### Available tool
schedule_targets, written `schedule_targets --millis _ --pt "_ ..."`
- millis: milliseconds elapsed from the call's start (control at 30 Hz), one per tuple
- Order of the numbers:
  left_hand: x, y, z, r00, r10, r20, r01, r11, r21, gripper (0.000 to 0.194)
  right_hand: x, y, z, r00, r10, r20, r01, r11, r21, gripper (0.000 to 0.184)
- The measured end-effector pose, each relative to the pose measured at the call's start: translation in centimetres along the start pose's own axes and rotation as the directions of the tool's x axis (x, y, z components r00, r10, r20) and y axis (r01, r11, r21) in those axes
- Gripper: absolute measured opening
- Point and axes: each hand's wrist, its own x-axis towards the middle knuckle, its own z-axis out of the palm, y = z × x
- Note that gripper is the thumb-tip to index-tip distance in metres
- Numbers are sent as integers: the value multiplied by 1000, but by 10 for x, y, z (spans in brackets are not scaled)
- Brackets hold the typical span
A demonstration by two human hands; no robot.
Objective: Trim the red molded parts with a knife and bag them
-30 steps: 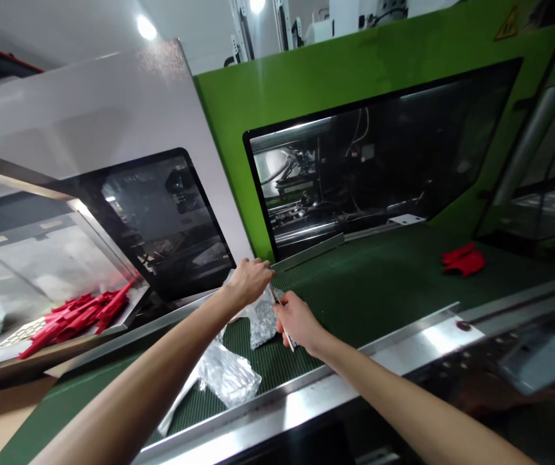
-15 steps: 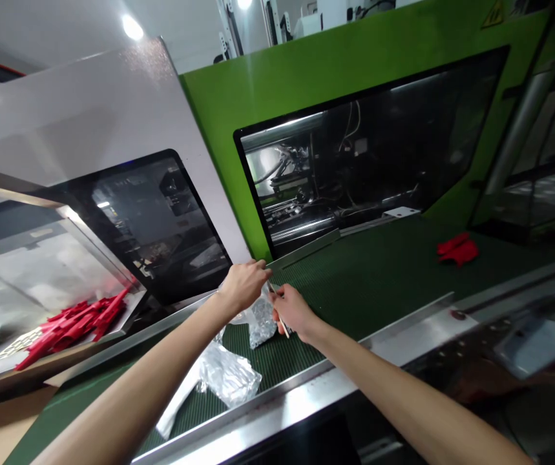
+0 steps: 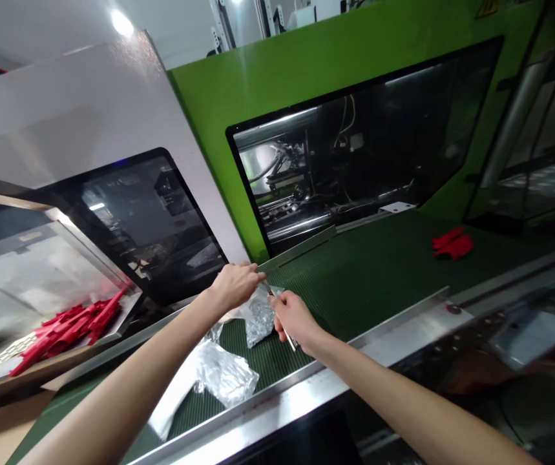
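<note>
My left hand (image 3: 235,285) is closed in a pinch on the top of a small clear plastic bag (image 3: 259,316) that hangs down to the green conveyor belt (image 3: 378,278). My right hand (image 3: 294,316) is closed round a thin metal tool (image 3: 284,329), whose tip meets the bag's upper edge right beside the left fingers. A second crumpled clear bag (image 3: 223,376) lies on the belt below my left forearm.
A red moulded part (image 3: 452,243) lies far right on the belt. A pile of red parts (image 3: 66,326) sits in the clear-sided bin at left. A steel rail (image 3: 355,368) edges the belt in front. Behind stand the green machine (image 3: 306,84) and its dark window.
The view has drifted a little left and down. Both hands stay together on the bag and tool, with only slight shifts.
</note>
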Motion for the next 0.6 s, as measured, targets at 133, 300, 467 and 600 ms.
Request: schedule_targets --millis 133,300,467,600 --pt "2 3 -2 1000 9 -21 -9 1000 4 16 -3 4 -3 1000 -29 12 29 998 -52 30" --pt "1 6 1 998 -26 -52 25 999 -19 13 -3 5 -2 996 -77 44 82 989 -120 32" --pt "-2 4 -1 997 -32 -68 27 997 -77 12 3 -4 -3 991 -117 71 128 976 -177 30" --pt "-5 -5 -6 991 -87 -100 73 988 -136 12 1 -9 -10 982 -121 143 151 965 -214 28"
